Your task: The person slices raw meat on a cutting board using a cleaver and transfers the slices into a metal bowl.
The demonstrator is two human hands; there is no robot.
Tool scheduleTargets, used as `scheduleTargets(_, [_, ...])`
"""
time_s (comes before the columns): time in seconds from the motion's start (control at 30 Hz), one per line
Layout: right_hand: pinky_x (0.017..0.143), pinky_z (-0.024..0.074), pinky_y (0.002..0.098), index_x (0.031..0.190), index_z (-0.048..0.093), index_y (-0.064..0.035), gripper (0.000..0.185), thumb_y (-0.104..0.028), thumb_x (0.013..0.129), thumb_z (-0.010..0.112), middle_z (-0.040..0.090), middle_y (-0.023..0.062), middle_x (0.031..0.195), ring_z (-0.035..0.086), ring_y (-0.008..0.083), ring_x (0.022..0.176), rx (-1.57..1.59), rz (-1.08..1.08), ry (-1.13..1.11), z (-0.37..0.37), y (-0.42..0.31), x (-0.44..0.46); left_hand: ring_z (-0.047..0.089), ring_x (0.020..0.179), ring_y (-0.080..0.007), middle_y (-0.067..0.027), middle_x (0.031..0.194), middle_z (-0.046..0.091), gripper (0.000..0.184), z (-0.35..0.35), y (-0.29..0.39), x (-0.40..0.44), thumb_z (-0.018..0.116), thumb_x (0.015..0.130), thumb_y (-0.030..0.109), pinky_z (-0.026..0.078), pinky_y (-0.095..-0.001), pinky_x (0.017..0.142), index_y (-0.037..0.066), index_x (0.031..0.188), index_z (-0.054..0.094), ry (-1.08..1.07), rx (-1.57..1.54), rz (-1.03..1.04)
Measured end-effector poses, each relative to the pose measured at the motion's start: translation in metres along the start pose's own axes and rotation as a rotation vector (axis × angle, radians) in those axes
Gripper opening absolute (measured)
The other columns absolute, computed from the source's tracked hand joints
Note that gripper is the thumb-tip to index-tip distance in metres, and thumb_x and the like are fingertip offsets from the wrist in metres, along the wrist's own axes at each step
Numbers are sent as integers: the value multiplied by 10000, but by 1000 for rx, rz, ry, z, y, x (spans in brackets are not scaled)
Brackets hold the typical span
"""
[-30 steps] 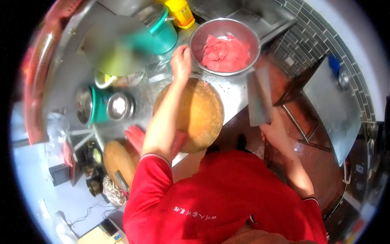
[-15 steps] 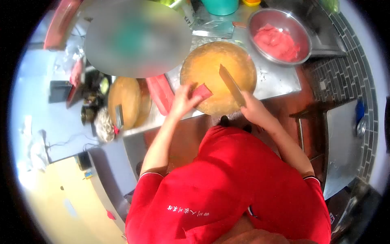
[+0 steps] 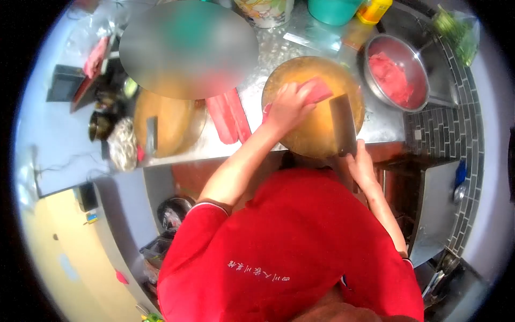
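Note:
My left hand (image 3: 289, 109) is closed around a block of raw red meat (image 3: 318, 90) over a round wooden chopping board (image 3: 300, 137). One end of the meat juts out past the fingers to the right. In my right hand (image 3: 361, 165) is the handle of a cleaver (image 3: 343, 121). Its broad blade lies over the right part of the board, just below and right of the meat's free end. Long strips of raw meat (image 3: 229, 115) rest on the metal counter left of the board. A steel bowl (image 3: 424, 88) at the right holds sliced meat (image 3: 387, 75).
A second round board (image 3: 179, 126) with a dark blade (image 3: 152, 135) on it is at the left. Behind my board are a clear plastic sheet (image 3: 316, 42), a teal tub (image 3: 333, 11) and a yellow bottle (image 3: 373, 9). A blurred oval covers the upper left.
My left hand has moved from the board's lower left edge farther onto it with the meat. The cleaver has turned more upright in view. The camera view has shifted.

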State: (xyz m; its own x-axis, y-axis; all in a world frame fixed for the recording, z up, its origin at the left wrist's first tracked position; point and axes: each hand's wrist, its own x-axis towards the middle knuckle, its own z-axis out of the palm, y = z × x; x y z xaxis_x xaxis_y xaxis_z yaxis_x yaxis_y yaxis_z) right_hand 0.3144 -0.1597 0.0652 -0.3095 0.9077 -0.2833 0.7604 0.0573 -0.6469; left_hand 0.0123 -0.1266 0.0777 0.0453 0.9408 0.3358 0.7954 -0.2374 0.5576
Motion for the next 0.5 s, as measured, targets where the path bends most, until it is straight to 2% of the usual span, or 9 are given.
scheduleTargets(0.07, [853,500,606,1286,412,12,409,-63,931,602,667,368,968,646,560,972,-30,18,5,1,-6,-2,563,1079,-402,-197,1129,581,646,10,2,6,760,875,207,468,-480,959,133,1478,539,-8,-122,9])
scheduleTargets(0.1, [847,500,607,1287,411,13,410,-66,932,601,668,365,959,645,564,959,-54,40,-6,1,-7,-2,558,1105,-389,-189,1138,583,660,24,-4,1,754,880,225,463,-473,988,131,1492,523,-121,-88,-78])
scheduleTargets(0.13, [840,500,609,1288,409,14,411,-69,933,600,669,363,950,644,569,947,-78,60,-17,1,-7,0,556,1116,-384,-187,1149,583,645,41,-13,-8,753,882,226,461,-470,998,125,1480,536,-136,-24,-33])
scheduleTargets(0.2, [820,504,610,1305,399,10,442,-63,918,602,659,370,919,642,565,921,-102,-27,-4,-4,-3,8,553,1137,-374,-181,1170,585,614,65,-31,-22,751,885,230,457,-464,1018,114,1457,561,-157,114,56])
scheduleTargets(0.27, [809,506,609,1322,391,11,468,-53,907,601,651,376,903,642,557,916,-131,-105,-13,-12,1,15,546,1163,-371,-169,1193,593,554,62,-30,-19,739,894,222,456,-459,1026,107,1418,600,-95,115,77])
scheduleTargets(0.4, [758,525,593,1209,414,31,347,-30,908,575,659,352,843,663,536,853,-245,-131,-11,-34,-40,45,556,1174,-371,-150,1206,624,388,65,-26,-6,711,914,194,459,-455,1030,97,1289,687,-63,-50,31])
scheduleTargets(0.5, [755,546,579,1154,420,27,290,-34,917,576,676,332,831,680,524,837,-304,-137,-75,-21,-40,72,577,1138,-369,-141,1184,652,290,80,-35,1,693,926,172,466,-452,1020,95,1204,717,-124,-142,116])
